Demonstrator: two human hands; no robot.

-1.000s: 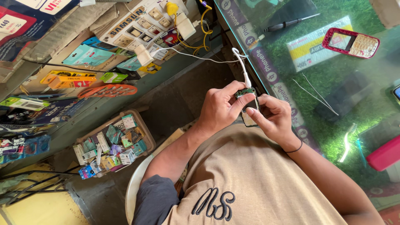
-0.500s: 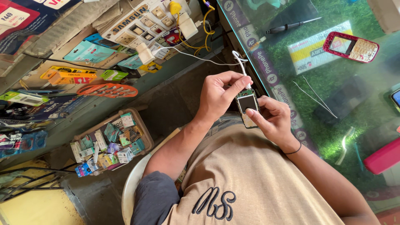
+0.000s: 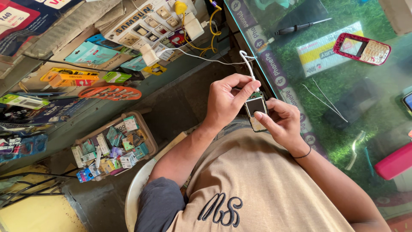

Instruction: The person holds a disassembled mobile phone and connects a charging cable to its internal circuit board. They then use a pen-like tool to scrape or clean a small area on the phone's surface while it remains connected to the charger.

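Resting between both hands at lap level, just beside the glass counter (image 3: 274,81) edge: a small bare phone board with its screen (image 3: 255,108), face turned up toward the eyes for a clear look. Pinched at the top end by left hand (image 3: 225,101), fingertips closed together there, possibly on the white cable (image 3: 246,64) running up to the wall sockets (image 3: 141,25) — hard to tell at this size. Cradled from beneath by right hand (image 3: 281,122), fingers curled around the lower edge, thumb pressing the face to steady it. Lying well apart on the counter: red phone housing (image 3: 362,48), screwdriver (image 3: 300,27), toothbrush (image 3: 355,148). Sitting lower left on the floor: an open tray (image 3: 148,135) crammed with small packets and cards.
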